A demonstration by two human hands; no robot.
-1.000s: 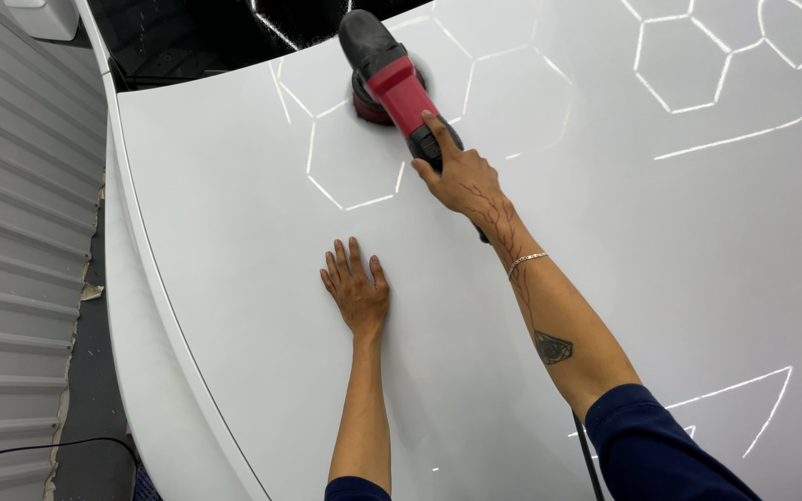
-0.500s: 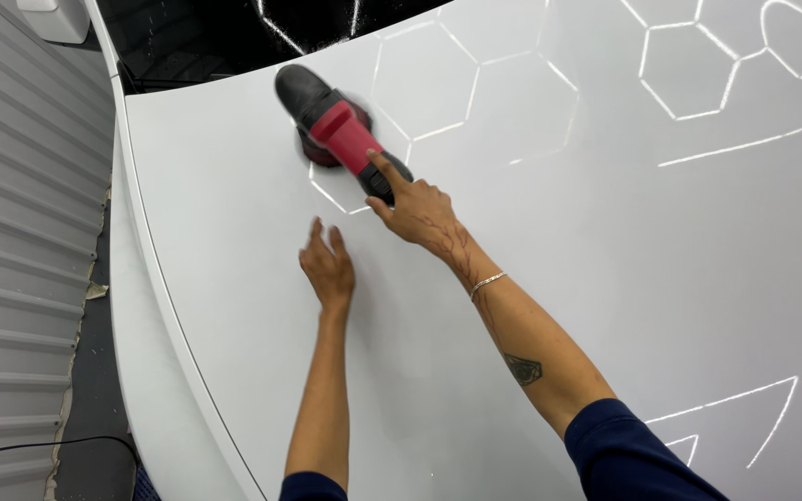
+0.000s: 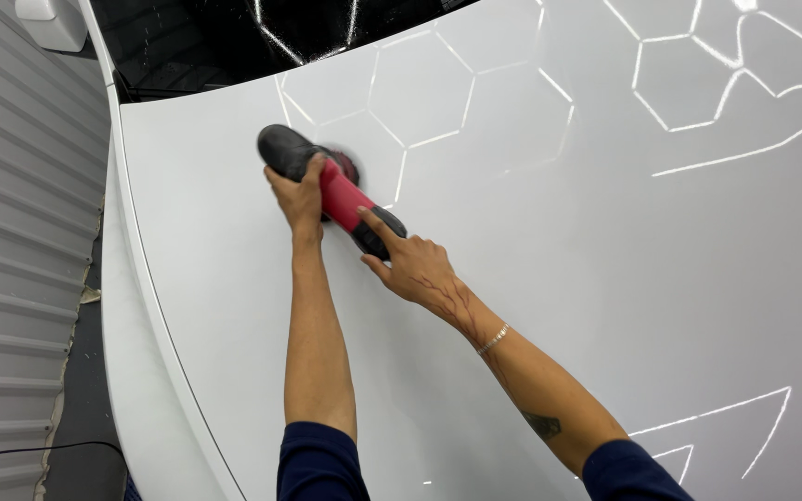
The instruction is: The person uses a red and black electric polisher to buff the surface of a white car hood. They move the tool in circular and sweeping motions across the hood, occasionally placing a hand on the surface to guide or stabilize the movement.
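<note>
Your left hand (image 3: 297,193) grips with curled fingers the rounded black head of the polisher (image 3: 327,186), which rests on the glossy white car hood (image 3: 605,278). Your right hand (image 3: 415,264) clamps its red-and-black handle, index finger stretched along it.

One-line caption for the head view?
Both hands, left and right, guide a red-and-black polisher across a white car hood.

A grey ribbed wall (image 3: 11,278) stands left; hexagonal lights (image 3: 420,88) reflect overhead.
</note>
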